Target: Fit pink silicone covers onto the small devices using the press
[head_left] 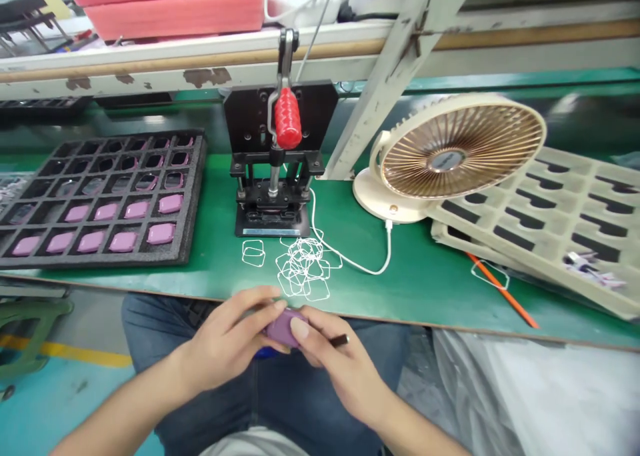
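Just in front of the bench edge, a small purple rounded-square case is held above my lap between both hands. My left hand has its fingers closed along the case's left and far sides. The thumb of my right hand presses on the case's upper face, its fingers underneath. A thin dark stick-like tool pokes out of my right hand; most of it is hidden. On the bench beyond lies a tangled pile of thin white rounded-square rings, with a few separate rings to its left.
A black toggle press with a red handle stands behind the rings. At left is a grey foam tray of purple cases. A fan, its white cable, an orange stick and beige trays occupy the right.
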`<act>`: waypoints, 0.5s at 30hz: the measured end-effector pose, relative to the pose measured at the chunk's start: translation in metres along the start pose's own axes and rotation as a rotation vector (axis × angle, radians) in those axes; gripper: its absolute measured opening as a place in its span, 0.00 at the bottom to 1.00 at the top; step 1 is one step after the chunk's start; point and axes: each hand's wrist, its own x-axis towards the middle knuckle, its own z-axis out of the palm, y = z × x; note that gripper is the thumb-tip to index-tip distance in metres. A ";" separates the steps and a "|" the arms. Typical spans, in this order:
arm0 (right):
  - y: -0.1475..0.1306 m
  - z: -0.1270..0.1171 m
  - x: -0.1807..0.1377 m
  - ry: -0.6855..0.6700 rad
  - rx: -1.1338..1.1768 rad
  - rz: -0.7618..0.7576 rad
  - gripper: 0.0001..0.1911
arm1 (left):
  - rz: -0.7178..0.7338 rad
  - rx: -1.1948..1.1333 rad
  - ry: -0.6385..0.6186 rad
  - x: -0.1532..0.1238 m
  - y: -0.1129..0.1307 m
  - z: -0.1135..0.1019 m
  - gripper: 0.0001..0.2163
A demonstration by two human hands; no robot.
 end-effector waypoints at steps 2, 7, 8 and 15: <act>-0.005 0.000 0.008 -0.083 0.069 0.093 0.30 | 0.135 0.074 -0.034 0.002 -0.007 -0.010 0.38; -0.035 -0.014 0.041 -0.082 -0.366 -0.057 0.31 | 0.027 0.070 0.118 0.026 -0.016 -0.023 0.25; -0.047 -0.019 0.051 0.024 -0.522 -0.196 0.29 | -0.058 0.043 0.153 0.032 -0.017 -0.024 0.19; -0.139 -0.037 0.133 0.393 -1.148 -1.066 0.24 | -0.265 -0.013 0.240 0.070 -0.032 -0.022 0.09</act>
